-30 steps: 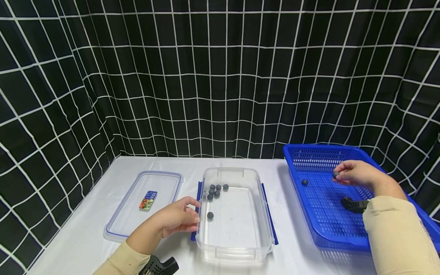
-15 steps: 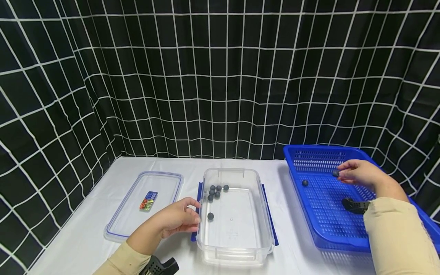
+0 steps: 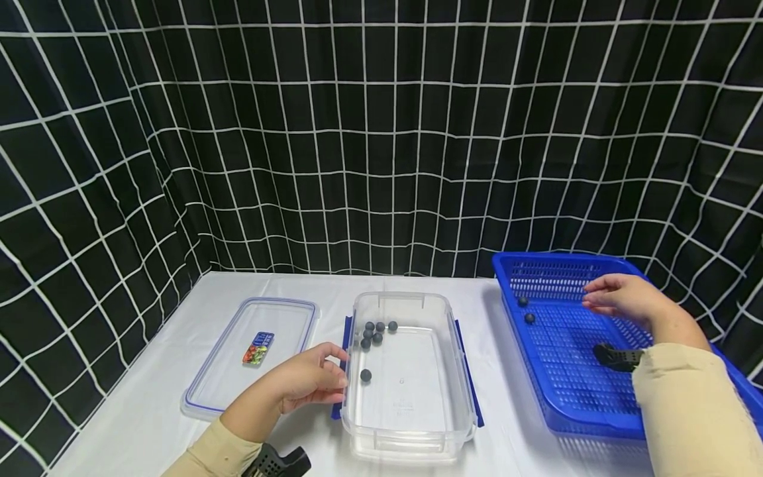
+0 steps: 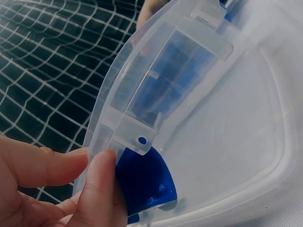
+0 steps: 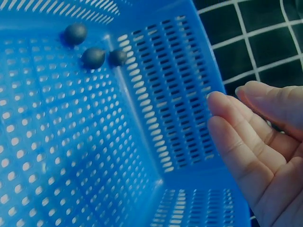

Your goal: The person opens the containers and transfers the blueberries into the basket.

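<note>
My left hand (image 3: 314, 377) pinches the left edge of a clear plastic food container (image 3: 405, 434) beside its blue latch. In the left wrist view, thumb and fingers close on the rim next to the blue latch flap (image 4: 147, 177). Several dark, marble-like balls (image 3: 377, 338) lie inside, most bunched at the far left and one nearer the front. My right hand (image 3: 622, 301) hovers over the blue basket (image 3: 572, 419) with loosely bent fingers and nothing held. A dark ball (image 3: 522, 301) lies at the basket's far left, close to another ball (image 3: 529, 318).
The container's lid (image 3: 217, 391), blue-edged with a picture label, lies flat on the white tablecloth (image 3: 149, 371) at the left. A black curtain (image 3: 387, 132) with a white grid stands behind and at the sides.
The right hand has let go of its ball, which has rolled left to lie near the other ball in the basket. The left hand stays at the container's edge.
</note>
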The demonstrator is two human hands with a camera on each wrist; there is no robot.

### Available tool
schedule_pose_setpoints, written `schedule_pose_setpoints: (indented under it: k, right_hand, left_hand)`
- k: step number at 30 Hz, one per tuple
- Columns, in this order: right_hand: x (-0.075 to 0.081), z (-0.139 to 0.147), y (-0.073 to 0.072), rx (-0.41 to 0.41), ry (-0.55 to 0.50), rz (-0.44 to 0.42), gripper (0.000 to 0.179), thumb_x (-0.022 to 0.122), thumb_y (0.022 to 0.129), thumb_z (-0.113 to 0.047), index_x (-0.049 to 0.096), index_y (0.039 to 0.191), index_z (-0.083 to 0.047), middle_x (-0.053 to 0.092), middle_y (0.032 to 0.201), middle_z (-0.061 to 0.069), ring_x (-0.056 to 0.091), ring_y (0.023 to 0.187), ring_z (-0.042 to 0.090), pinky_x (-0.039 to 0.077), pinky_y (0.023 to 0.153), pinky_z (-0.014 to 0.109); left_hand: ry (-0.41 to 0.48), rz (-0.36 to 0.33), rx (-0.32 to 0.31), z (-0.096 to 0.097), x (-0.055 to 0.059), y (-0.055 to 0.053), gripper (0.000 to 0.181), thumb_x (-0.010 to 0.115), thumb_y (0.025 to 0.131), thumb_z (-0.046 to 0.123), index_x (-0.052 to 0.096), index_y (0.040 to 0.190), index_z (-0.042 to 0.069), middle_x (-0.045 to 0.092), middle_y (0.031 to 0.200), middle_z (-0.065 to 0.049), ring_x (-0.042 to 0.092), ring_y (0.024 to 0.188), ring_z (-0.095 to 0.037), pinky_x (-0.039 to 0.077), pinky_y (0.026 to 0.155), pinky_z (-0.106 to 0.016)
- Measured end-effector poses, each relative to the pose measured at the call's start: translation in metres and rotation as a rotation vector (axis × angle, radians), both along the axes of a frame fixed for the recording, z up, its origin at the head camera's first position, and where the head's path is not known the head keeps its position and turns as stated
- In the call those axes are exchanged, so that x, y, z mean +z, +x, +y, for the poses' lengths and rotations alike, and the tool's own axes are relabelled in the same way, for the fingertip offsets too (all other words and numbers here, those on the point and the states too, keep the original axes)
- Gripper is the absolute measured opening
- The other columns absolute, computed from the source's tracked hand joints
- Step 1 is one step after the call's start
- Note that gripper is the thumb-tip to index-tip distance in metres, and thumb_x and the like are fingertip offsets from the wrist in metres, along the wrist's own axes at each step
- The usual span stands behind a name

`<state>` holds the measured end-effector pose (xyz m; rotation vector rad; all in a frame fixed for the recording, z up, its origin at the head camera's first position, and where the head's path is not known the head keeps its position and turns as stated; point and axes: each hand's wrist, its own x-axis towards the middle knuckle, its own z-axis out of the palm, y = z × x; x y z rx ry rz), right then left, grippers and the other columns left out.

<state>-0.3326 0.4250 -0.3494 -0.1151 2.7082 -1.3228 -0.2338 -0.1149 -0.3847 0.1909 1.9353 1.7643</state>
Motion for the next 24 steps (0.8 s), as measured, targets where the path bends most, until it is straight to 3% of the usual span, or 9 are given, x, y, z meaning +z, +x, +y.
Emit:
schedule_pose_setpoints:
  k: [7, 13, 17, 24]
  right_hand:
    - [0.015, -0.014, 0.001, -0.008, 0.057, 0.041, 0.035, 0.045, 0.096, -0.012, 0.041, 0.124, 0.01, 0.058, 0.11, 0.021, 0.062, 0.096, 0.023, 0.054, 0.085, 0.037]
    - [0.031, -0.032, 0.0, 0.021, 0.063, 0.074, 0.034, 0.043, 0.097, -0.013, 0.041, 0.124, 0.008, 0.053, 0.116, 0.026, 0.061, 0.1, 0.026, 0.055, 0.083, 0.032]
    - [0.043, -0.052, -0.002, 0.051, 0.07, 0.095, 0.033, 0.042, 0.097, -0.014, 0.043, 0.122, 0.007, 0.053, 0.116, 0.026, 0.059, 0.103, 0.031, 0.053, 0.085, 0.036]
    - [0.061, -0.097, -0.004, 0.14, 0.07, 0.125, 0.037, 0.056, 0.091, -0.023, 0.051, 0.117, 0.003, 0.058, 0.109, 0.021, 0.062, 0.096, 0.027, 0.054, 0.084, 0.037]
  left_hand:
    - [0.006, -0.002, -0.002, 0.0, 0.001, 0.001, 0.042, 0.058, 0.081, -0.006, 0.039, 0.118, -0.001, 0.054, 0.08, -0.008, 0.058, 0.066, -0.014, 0.058, 0.065, -0.024]
    - [0.012, -0.005, -0.003, 0.0, 0.001, 0.001, 0.042, 0.057, 0.081, -0.006, 0.038, 0.118, -0.001, 0.054, 0.08, -0.007, 0.058, 0.066, -0.014, 0.057, 0.064, -0.023]
    - [0.015, -0.002, -0.004, 0.0, 0.001, 0.0, 0.041, 0.057, 0.081, -0.006, 0.038, 0.117, -0.001, 0.054, 0.079, -0.007, 0.058, 0.066, -0.014, 0.057, 0.064, -0.023]
    - [0.012, -0.008, 0.001, 0.0, 0.001, 0.0, 0.042, 0.057, 0.081, -0.006, 0.038, 0.118, -0.001, 0.054, 0.08, -0.007, 0.058, 0.066, -0.014, 0.057, 0.065, -0.023]
